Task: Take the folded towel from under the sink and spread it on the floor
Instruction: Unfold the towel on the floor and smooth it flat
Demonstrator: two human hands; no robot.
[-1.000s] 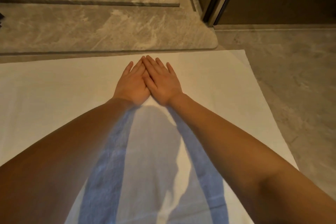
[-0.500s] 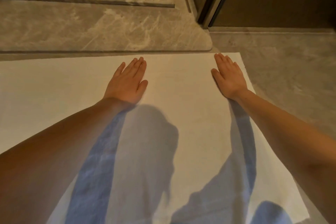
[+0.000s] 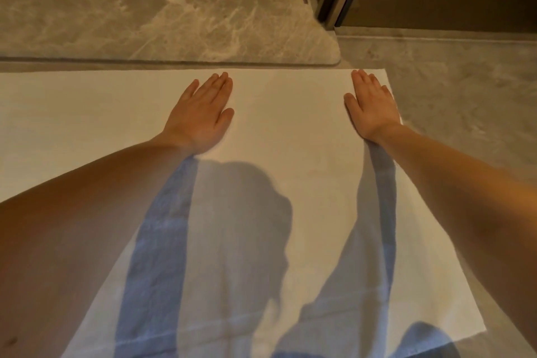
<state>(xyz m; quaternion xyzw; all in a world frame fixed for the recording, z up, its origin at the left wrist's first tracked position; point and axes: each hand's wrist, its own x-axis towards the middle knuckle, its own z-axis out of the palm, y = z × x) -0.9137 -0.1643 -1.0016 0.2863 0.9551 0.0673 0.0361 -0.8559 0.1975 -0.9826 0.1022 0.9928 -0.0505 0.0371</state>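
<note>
1 towel (image 3: 290,131): white, rectangular, flat on grey marble floor (image 3: 465,90) | 2 hands: left (image 3: 203,116) flat, fingers together, mid-towel; right (image 3: 373,109) flat at towel's far right edge | 1 rounded stone step (image 3: 174,26) beyond towel

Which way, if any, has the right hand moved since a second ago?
Yes, rightward: the right hand slid across the flat white towel to its right edge.
</note>
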